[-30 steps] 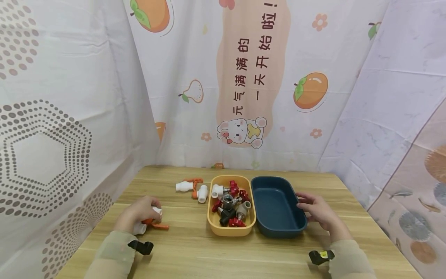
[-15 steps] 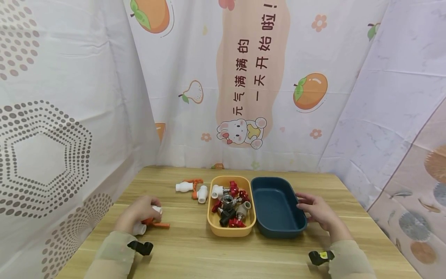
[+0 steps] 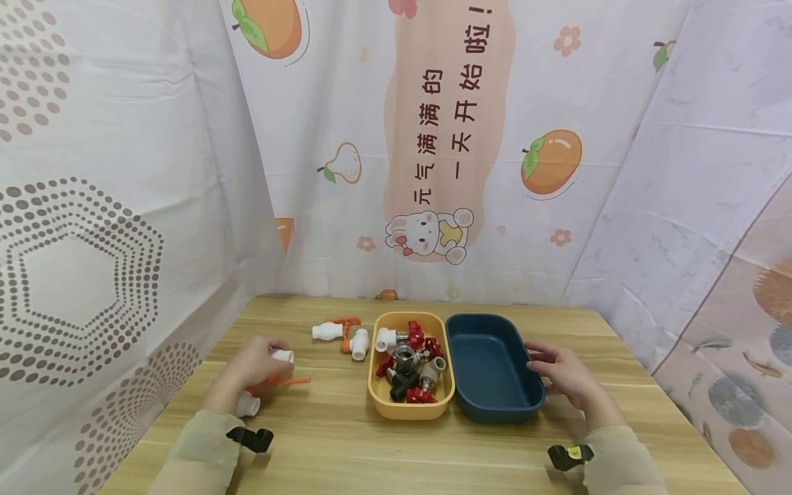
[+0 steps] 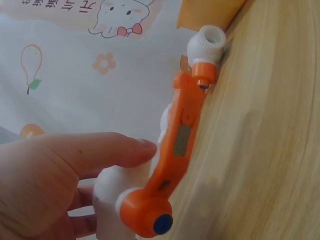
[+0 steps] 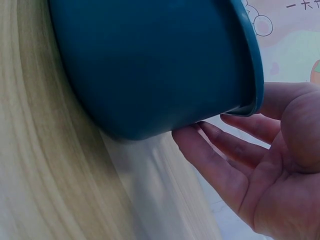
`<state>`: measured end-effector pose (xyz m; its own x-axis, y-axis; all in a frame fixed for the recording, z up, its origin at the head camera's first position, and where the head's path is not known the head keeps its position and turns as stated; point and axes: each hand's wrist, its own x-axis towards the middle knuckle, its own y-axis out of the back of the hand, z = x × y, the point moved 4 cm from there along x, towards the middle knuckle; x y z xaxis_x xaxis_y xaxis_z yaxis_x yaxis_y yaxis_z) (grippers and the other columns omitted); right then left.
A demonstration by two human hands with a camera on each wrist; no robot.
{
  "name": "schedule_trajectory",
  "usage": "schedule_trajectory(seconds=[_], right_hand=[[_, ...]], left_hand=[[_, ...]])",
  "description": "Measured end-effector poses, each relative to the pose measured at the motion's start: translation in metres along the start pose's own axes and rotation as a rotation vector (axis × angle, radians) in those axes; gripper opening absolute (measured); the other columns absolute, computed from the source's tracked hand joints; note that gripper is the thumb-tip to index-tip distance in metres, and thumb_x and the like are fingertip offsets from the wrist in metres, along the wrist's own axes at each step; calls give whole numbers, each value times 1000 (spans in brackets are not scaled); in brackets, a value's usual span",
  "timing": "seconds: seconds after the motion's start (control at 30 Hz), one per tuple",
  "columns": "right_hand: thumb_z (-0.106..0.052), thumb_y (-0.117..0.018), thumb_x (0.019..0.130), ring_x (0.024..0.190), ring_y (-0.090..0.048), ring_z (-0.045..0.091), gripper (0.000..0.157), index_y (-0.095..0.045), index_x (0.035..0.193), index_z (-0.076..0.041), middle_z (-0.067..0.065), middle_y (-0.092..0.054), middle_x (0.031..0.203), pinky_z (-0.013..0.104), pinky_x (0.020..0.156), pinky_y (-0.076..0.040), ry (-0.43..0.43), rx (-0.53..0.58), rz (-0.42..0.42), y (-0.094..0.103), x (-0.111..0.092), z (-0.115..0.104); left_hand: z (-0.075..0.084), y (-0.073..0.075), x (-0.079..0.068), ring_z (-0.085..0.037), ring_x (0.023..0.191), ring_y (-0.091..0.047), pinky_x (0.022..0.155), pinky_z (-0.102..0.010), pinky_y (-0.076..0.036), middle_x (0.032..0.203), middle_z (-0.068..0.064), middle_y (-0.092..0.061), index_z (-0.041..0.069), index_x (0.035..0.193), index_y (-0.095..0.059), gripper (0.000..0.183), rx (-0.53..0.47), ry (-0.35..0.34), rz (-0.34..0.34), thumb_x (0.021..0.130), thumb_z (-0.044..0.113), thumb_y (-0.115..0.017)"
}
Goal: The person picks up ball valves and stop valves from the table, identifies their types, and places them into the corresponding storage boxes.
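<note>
In the head view my left hand (image 3: 250, 364) holds a white ball valve (image 3: 283, 355) with an orange lever, just above the table at left. Up close in the left wrist view, the thumb presses the white body beside the orange lever (image 4: 175, 155); part of the body is hidden by the hand. Another white valve (image 3: 248, 405) lies by the left wrist, partly covered. My right hand (image 3: 566, 375) touches the right side of the dark blue bin (image 3: 532, 405). Seen from the right wrist, its fingertips rest against the bin's outer wall (image 5: 150, 75), fingers extended.
Left of the blue bin stands a yellow bin (image 3: 411, 412) with several valves, many with red knobs. Two more orange-levered white valves (image 3: 328, 331) lie beyond the left hand, near the yellow bin. A printed curtain (image 3: 346, 261) hangs behind the wooden table (image 3: 346, 454).
My left hand has lifted the ball valve slightly and moved it a little away from me; its lever has shifted up and right. The right hand and both bins stay put.
</note>
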<state>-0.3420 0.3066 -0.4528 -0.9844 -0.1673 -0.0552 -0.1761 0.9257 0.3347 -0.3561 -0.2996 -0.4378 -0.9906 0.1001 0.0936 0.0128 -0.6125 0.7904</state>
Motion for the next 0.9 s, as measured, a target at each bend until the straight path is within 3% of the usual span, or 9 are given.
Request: schedule_trajectory(seconds=[0.37,0.63,0.9], right_hand=[[-9,-60,102,122,-57,44,56,-39,152,6,37,-45,145,53,78,-59,3,-6,6,0,0,1],[-11,-62,101,120,-59,42,57,-40,152,6,36,-47,143,53,77,-59,4,-13,5,1,1,1],[-12,-62,102,120,-59,42,58,-39,152,6,37,-47,143,53,77,-59,10,-15,3,2,1,2]], left_hand=[[17,9,3,-32,101,-61,79,-47,-55,122,-17,-64,7,113,-74,34,6,-96,159,85,22,-83],[32,17,-1,-33,96,-61,75,-45,-55,115,-16,-64,6,112,-74,34,-43,-185,315,83,19,-86],[40,19,-5,-32,96,-60,72,-43,-55,117,-15,-63,7,113,-74,35,-55,-189,355,83,19,-87]])
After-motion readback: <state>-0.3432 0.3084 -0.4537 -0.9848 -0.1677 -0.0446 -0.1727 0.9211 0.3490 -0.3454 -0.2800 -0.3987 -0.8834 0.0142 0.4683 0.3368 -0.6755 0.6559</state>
